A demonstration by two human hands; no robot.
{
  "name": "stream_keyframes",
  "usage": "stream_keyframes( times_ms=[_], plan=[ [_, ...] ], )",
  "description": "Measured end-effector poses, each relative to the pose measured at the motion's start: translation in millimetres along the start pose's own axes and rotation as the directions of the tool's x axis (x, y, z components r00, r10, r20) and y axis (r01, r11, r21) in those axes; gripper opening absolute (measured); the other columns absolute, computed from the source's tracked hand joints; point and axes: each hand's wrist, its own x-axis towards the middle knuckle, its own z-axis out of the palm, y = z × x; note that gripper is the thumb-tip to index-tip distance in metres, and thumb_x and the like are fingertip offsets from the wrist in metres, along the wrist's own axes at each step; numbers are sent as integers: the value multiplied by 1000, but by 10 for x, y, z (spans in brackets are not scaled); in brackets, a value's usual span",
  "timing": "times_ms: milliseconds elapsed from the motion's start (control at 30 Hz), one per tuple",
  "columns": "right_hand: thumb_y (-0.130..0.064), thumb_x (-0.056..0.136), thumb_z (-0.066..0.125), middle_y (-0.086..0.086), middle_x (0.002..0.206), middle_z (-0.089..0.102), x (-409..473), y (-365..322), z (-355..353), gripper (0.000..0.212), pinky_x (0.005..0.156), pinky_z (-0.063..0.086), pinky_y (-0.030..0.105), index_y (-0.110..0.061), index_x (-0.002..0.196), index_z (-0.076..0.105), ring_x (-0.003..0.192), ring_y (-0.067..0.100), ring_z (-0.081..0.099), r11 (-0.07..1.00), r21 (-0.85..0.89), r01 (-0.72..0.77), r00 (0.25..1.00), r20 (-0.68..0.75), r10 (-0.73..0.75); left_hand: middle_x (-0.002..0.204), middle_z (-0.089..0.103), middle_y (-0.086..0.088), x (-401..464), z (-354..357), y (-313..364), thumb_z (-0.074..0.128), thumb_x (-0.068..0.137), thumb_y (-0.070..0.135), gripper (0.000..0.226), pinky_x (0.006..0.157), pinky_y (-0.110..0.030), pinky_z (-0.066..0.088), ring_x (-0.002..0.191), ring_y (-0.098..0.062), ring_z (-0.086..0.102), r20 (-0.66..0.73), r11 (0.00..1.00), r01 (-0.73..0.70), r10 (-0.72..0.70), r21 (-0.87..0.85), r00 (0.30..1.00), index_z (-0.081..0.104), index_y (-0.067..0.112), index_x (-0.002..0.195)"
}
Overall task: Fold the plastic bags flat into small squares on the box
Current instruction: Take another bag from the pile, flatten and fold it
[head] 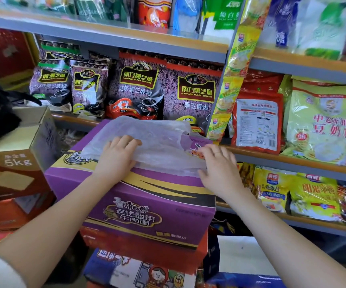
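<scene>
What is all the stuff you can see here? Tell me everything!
plastic bag: one, clear, spread on top of the purple box
purple box: one, purple and gold, centre, on a red box
red box: one, under the purple box
brown boxes: a stack, brown and red, left
black sesame packets: several, purple and black, middle shelf behind the box
green packet: one, pale green, right shelf
yellow packets: several, lower right shelf
shelves: grey with orange edges
left hand: lies flat on the bag
right hand: at the bag's right end
</scene>
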Motion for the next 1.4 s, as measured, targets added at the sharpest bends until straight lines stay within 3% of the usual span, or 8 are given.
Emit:
stream_keyframes(
  times_ms=[200, 333, 600, 767, 1033, 1100, 1233, 1400],
  plan=[
    [-2, 56, 78, 6, 83, 66, 295, -556, 119, 34, 67, 50, 32, -12, 85, 65, 77, 25, 66, 937, -263, 229, 972, 5, -237, 124, 54, -14, 1, -86, -329, 63, 78, 0, 46, 89, -43, 44, 114, -34, 51, 121, 994, 19, -5, -112, 993, 54, 6, 123],
    [4, 43, 80, 7, 63, 59, 407, -588, 83, 36, 39, 41, 25, -10, 69, 59, 52, 25, 61, 949, -283, 141, 987, -39, -158, 80, 66, -13, -71, -81, -718, 75, 57, -10, 35, 46, -38, 53, 65, -34, 65, 127, 998, -56, 53, 21, 990, 66, 7, 86],
    [5, 65, 66, 13, 93, 60, 379, -532, 190, 32, 61, 49, 37, -7, 93, 56, 81, 32, 62, 946, -319, -62, 995, 50, 82, 67, 53, -9, -94, -119, -1026, 49, 66, 5, 10, 37, -30, 39, 57, -29, 56, 57, 991, -133, 132, 14, 990, 47, 12, 73],
    [-24, 54, 82, 2, 83, 61, 479, -976, 307, 42, 64, 46, 31, -18, 88, 59, 76, 25, 60, 930, -327, 166, 985, 3, -175, 65, 55, -10, -56, -93, -1034, 35, 73, 25, 5, 41, -35, 45, 54, -30, 55, 35, 949, -228, 241, -217, 970, 34, 22, 77],
    [6, 65, 64, 8, 81, 54, 580, -1090, 370, 26, 51, 36, 31, -11, 81, 53, 72, 29, 61, 952, -184, 245, 962, 169, -215, 69, 55, -2, -134, -198, -1284, 39, 81, 26, 4, 43, -25, 44, 53, -24, 55, 167, 903, -365, 405, -226, 899, 41, 23, 82],
    [-12, 77, 51, 6, 86, 58, 506, -1068, 338, 11, 59, 41, 31, -13, 85, 58, 79, 28, 61, 963, -117, 244, 962, 155, -225, 76, 58, 1, -149, -254, -1357, 40, 75, 28, 13, 50, -27, 49, 62, -24, 59, 242, 910, -345, 397, -232, 885, 50, 25, 83],
    [-42, 82, 17, 5, 119, 58, 587, -1411, 280, 59, 92, 42, 39, -14, 116, 57, 113, 26, 52, 983, 28, 182, 975, 128, -184, 115, 59, -6, -99, -258, -1144, 38, 78, 43, 40, 85, -39, 48, 103, -28, 57, 171, 923, -297, 342, -244, 924, 60, 16, 97],
    [-54, 89, 4, 2, 159, 4, 687, -1743, 608, 72, 117, 4, 34, -14, 150, 5, 146, 14, 2, 992, 82, 91, 920, 375, -116, 154, 17, -6, -88, 56, -906, -2, 75, 56, 87, 114, -28, 9, 142, -17, 14, 373, 965, -37, 135, -260, 918, 19, 9, 146]
  ],
)
